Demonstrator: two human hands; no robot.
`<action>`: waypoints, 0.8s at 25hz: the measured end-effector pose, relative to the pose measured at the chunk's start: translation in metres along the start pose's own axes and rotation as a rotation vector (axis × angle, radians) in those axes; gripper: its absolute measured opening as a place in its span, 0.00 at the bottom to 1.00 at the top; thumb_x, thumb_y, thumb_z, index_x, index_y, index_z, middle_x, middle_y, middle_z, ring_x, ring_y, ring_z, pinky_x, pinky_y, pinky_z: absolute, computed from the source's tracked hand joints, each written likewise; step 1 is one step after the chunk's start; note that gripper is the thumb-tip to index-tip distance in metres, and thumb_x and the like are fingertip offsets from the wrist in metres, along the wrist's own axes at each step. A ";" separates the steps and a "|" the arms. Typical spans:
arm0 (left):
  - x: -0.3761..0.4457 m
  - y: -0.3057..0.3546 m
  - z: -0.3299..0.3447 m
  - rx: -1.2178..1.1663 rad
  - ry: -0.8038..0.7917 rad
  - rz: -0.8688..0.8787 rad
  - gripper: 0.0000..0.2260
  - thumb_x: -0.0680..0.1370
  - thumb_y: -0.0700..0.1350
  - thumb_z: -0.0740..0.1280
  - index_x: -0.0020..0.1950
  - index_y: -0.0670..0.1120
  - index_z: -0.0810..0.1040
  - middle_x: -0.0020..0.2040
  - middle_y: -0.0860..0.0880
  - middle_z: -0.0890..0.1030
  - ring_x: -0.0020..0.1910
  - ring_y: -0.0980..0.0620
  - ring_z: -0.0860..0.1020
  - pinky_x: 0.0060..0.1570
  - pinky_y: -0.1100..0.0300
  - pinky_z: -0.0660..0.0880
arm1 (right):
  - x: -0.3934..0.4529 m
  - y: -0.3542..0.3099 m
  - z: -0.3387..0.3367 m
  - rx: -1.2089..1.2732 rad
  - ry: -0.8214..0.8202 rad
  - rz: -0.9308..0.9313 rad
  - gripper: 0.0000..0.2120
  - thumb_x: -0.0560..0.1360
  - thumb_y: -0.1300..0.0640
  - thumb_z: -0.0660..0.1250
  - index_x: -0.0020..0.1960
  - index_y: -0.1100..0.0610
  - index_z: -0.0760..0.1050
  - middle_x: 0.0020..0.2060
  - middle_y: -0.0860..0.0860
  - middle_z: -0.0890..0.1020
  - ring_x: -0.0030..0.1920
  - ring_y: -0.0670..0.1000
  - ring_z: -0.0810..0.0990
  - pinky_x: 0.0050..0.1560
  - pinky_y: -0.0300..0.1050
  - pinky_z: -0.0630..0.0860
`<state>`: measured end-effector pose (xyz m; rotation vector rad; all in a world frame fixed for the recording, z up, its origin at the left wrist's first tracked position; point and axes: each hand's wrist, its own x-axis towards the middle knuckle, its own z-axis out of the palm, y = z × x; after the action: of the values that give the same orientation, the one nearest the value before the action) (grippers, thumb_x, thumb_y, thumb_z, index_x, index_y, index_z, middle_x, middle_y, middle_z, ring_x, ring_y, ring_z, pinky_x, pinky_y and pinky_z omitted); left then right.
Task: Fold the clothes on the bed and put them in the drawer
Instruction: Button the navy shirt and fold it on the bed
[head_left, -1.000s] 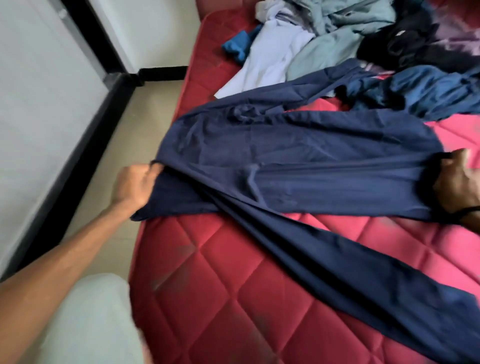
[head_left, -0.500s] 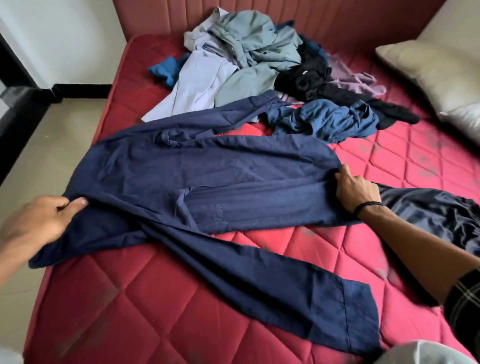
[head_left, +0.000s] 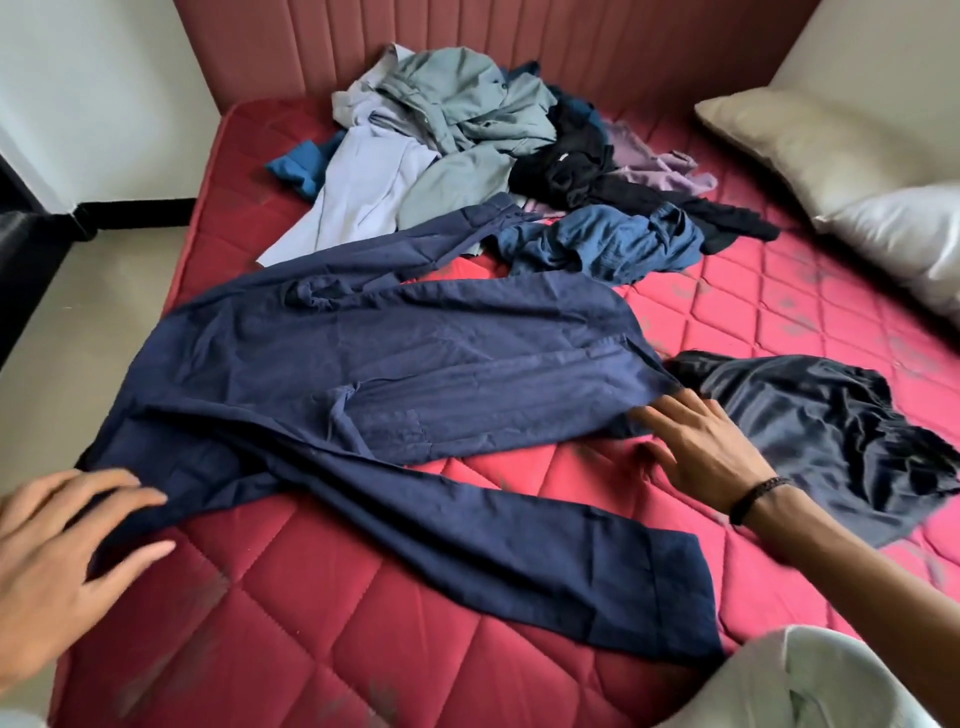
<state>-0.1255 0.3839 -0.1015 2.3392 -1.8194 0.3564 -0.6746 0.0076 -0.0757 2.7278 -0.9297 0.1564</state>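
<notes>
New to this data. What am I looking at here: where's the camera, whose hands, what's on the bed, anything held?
No robot here: a person's two bare hands, filmed by one wide-angle camera on their head, looking forward and down. A navy shirt lies spread on the red mattress. The left hand rests with straight fingers at one end of it, the right hand at its other end; neither grips anything. Behind lies a heap of unfolded clothes, a dark satin garment to the right, and pillows beyond.
</notes>
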 end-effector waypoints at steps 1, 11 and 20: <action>-0.003 -0.004 0.004 0.050 0.006 0.038 0.22 0.80 0.59 0.60 0.56 0.43 0.84 0.55 0.42 0.83 0.56 0.37 0.79 0.59 0.37 0.72 | 0.000 0.003 0.007 -0.021 -0.014 0.046 0.18 0.69 0.61 0.76 0.57 0.53 0.79 0.46 0.50 0.79 0.49 0.59 0.77 0.44 0.56 0.76; 0.003 0.005 -0.068 0.102 -0.002 0.122 0.08 0.76 0.52 0.63 0.41 0.52 0.80 0.38 0.58 0.77 0.40 0.47 0.78 0.45 0.51 0.65 | -0.004 0.007 -0.019 -0.071 -0.030 0.069 0.16 0.59 0.71 0.76 0.40 0.55 0.78 0.37 0.53 0.76 0.38 0.59 0.80 0.27 0.51 0.77; 0.040 0.053 -0.025 -0.260 0.025 -0.310 0.11 0.75 0.36 0.73 0.55 0.48 0.85 0.52 0.46 0.85 0.49 0.37 0.82 0.50 0.40 0.79 | 0.068 -0.106 -0.034 0.198 -0.014 0.016 0.19 0.80 0.50 0.57 0.67 0.49 0.77 0.62 0.53 0.80 0.62 0.60 0.79 0.57 0.57 0.79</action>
<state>-0.1695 0.3400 -0.0671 2.3642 -1.3649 0.0993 -0.5563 0.0577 -0.0518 2.9051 -0.9892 0.2459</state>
